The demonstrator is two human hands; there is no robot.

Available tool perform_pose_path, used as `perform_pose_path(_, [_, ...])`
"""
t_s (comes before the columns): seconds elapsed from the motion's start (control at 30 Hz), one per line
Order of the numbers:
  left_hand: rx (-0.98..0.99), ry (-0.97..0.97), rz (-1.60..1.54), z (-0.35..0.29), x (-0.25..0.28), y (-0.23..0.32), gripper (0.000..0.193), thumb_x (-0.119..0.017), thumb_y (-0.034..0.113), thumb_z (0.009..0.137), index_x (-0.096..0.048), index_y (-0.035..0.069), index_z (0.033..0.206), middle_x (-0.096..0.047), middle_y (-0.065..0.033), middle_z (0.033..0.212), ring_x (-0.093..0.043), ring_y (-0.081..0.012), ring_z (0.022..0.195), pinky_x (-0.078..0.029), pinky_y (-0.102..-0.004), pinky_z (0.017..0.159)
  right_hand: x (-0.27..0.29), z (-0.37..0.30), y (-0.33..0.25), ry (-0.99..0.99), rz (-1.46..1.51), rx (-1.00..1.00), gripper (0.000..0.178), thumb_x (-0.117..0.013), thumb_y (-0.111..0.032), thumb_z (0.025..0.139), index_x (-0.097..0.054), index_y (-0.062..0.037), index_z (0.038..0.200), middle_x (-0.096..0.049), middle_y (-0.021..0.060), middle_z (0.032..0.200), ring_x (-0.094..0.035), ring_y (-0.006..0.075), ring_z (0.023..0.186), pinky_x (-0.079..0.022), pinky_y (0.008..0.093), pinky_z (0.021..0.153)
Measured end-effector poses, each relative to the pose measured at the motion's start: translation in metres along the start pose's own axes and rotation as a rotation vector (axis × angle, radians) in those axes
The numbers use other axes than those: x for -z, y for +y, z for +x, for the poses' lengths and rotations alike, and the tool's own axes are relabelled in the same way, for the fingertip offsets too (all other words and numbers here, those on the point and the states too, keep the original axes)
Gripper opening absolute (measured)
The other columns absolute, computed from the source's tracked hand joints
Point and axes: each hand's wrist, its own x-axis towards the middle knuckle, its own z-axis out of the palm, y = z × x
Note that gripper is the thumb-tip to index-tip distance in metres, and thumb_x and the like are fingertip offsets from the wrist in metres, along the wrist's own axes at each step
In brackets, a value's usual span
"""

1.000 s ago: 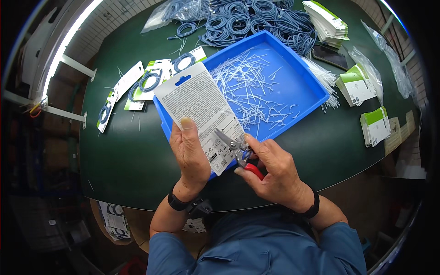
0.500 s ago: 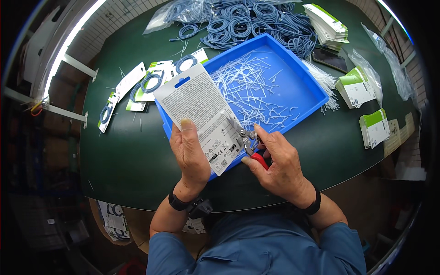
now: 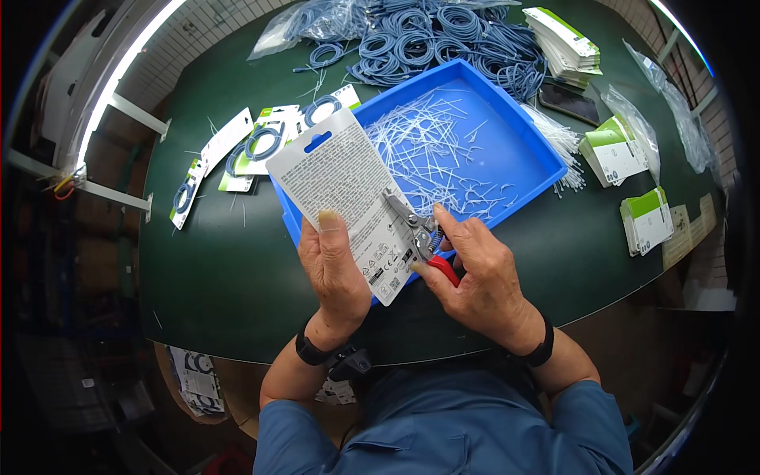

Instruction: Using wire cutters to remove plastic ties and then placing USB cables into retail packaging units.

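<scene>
My left hand (image 3: 336, 273) is closed on a printed packaging card (image 3: 328, 174), its thumb lying across the card's printed back. The card leans over the near left side of a blue tray (image 3: 529, 134). In my right hand (image 3: 484, 281) is a pair of pruning shears (image 3: 423, 237) with red handles and a coiled spring. Their metal blades lie against the right part of the card's back. Whatever is on the card's other side is hidden from me. Thin white cable ties (image 3: 427, 131), many of them cut pieces, lie scattered in the tray.
Coiled blue cables (image 3: 416, 47) are heaped at the back. Several carded cables (image 3: 263, 142) lie at the left. To the right are stacks of cards (image 3: 614, 150), a bundle of white ties (image 3: 562, 146), a dark phone (image 3: 570, 103) and plastic bags (image 3: 669, 103).
The shears have moved slightly up and left, farther over the card's printed back. My left hand and the card have shifted a little to the right.
</scene>
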Motion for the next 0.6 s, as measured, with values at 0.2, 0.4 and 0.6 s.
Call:
perform_pose_path(0.2, [-0.008, -0.014, -0.025, -0.003, -0.004, 0.004, 0.050, -0.048, 0.036, 0.112, -0.049, -0.005, 0.139, -0.065, -0.0156, 0.127, -0.065, -0.0152, 0.109, -0.053, -0.0296, 0.095, -0.005, -0.006, -0.002, 0.042, 0.013, 0.006, 0.071, -0.086, -0.015, 0.081, -0.055, 0.0064, 0.141, -0.061, 0.0149, 0.087, -0.061, 0.0274, 0.072, -0.052, 0.0389, 0.063])
perform_pose_path(0.4, [0.038, -0.076, 0.043, -0.004, -0.008, 0.001, 0.046, -0.048, 0.033, 0.113, -0.050, -0.005, 0.138, -0.066, -0.0140, 0.125, -0.064, -0.0141, 0.107, -0.052, -0.0297, 0.094, -0.010, -0.019, 0.000, 0.065, 0.024, -0.050, 0.070, -0.086, -0.011, 0.081, -0.055, 0.0065, 0.141, -0.062, 0.0149, 0.085, -0.062, 0.0262, 0.071, -0.053, 0.0381, 0.063])
perform_pose_path(0.6, [0.059, -0.103, 0.069, -0.004, -0.014, -0.005, 0.044, -0.048, 0.031, 0.113, -0.051, -0.004, 0.138, -0.067, -0.0131, 0.122, -0.064, -0.0132, 0.104, -0.051, -0.0289, 0.093, -0.013, -0.029, 0.004, 0.086, 0.045, -0.110, 0.069, -0.086, -0.010, 0.081, -0.055, 0.0071, 0.141, -0.064, 0.0154, 0.087, -0.064, 0.0268, 0.072, -0.055, 0.0386, 0.067])
